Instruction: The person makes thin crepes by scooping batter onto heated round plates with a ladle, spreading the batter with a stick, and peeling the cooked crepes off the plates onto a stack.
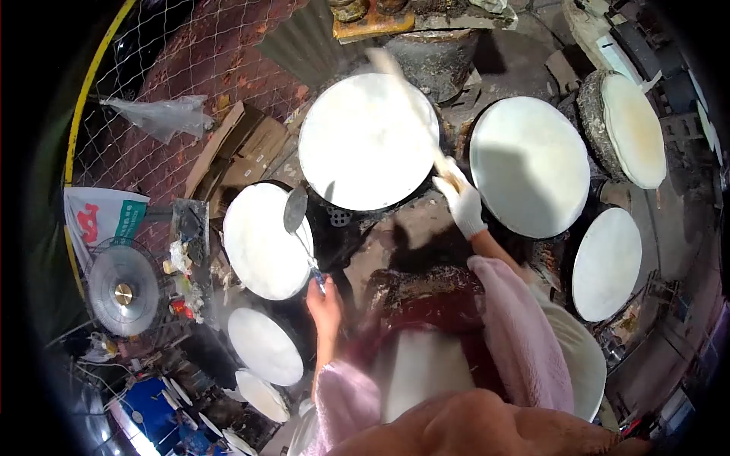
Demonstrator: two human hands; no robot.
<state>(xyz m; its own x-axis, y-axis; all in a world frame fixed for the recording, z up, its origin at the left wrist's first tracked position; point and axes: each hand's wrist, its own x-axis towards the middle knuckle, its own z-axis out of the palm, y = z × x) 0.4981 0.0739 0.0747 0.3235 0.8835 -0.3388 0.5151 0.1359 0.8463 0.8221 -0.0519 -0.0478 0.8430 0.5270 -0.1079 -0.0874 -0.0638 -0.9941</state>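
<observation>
My left hand (325,305), bare, is closed round the handle of a ladle (296,210). The dark bowl of the ladle hangs over the right edge of a round white sheet (262,247). In a white glove, my right hand (460,199) grips a long wooden scraper (418,106), blurred at its far end. The scraper reaches across the right part of a large round white sheet (361,144) at top centre. Another round white sheet (528,171), partly in shadow, lies right of the glove.
More round sheets lie at right (607,264) and lower left (265,346). A stack of browned rounds (633,133) stands upper right. A fan (123,292), a cardboard box (239,148) and a wire fence are at left. A metal drum (433,64) stands at top.
</observation>
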